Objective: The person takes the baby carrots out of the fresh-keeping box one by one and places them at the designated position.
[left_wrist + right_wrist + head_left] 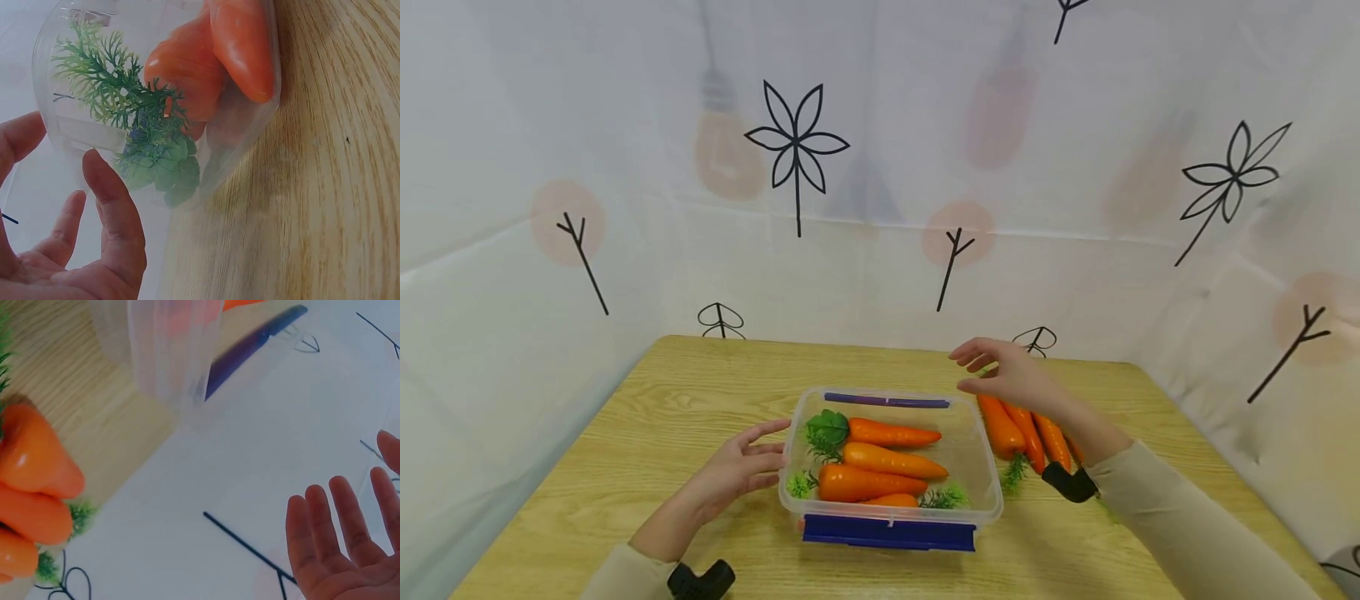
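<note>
A clear plastic food container [891, 515] with blue clips stands on the table in the head view. Several orange carrots [883, 461] with green leafy tops lie inside it. My left hand [737, 471] is at the container's left side, fingers relaxed and fingertips right at the wall. In the left wrist view, the green leaves [119, 94] show through that wall. My right hand [1011, 372] is raised beyond the container's right back corner, fingers loosely extended and holding nothing. Below it, more carrots [1003, 429] lie on the table, partly hidden by the forearm.
The wooden table [700, 383] ends at a white patterned cloth [872, 275] hanging behind and at both sides. In the right wrist view, a pile of carrots [34, 509] lies beside the container near the table's back edge.
</note>
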Motion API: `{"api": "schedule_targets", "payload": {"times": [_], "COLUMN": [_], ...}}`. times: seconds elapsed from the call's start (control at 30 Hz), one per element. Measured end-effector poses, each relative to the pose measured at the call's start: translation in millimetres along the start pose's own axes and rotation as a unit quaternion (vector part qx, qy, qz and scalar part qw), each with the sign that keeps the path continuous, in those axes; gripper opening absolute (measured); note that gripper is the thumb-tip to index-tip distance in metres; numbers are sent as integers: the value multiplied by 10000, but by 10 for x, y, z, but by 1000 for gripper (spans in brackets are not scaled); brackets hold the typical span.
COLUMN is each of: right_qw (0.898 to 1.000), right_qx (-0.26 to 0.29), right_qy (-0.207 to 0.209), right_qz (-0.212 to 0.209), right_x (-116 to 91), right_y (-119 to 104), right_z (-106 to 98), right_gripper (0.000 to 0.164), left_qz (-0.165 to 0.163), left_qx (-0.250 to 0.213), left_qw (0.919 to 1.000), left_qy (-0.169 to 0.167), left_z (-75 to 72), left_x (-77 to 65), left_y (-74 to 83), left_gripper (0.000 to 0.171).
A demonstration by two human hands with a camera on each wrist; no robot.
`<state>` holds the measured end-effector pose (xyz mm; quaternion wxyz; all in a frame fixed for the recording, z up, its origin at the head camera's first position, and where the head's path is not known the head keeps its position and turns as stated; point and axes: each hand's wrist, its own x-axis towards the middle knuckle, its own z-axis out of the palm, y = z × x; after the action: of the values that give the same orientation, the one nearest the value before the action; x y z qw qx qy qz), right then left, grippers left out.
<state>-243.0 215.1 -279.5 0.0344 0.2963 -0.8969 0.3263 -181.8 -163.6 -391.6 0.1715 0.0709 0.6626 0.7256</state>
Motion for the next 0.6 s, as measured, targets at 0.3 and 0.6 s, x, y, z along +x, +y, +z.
{"api": "schedule_targets", "payload": {"times": [0.3, 0.6], "right_qw": [9979, 9930], "right_qx": [149, 279], "right_qy": [-504, -960], "right_qz": [-370, -621], "right_x": [151, 290], "right_y": [-68, -154], "right_z": [185, 358], "right_gripper": [32, 35], "left_qz": [-4, 30], "left_qx": [2, 14], "left_qw": [10000, 10000], "left_qy": [-16, -41], "left_z": [-7, -1], "left_x": [-2, -6], "left_y": [0, 0], "left_gripper": [69, 70]}}
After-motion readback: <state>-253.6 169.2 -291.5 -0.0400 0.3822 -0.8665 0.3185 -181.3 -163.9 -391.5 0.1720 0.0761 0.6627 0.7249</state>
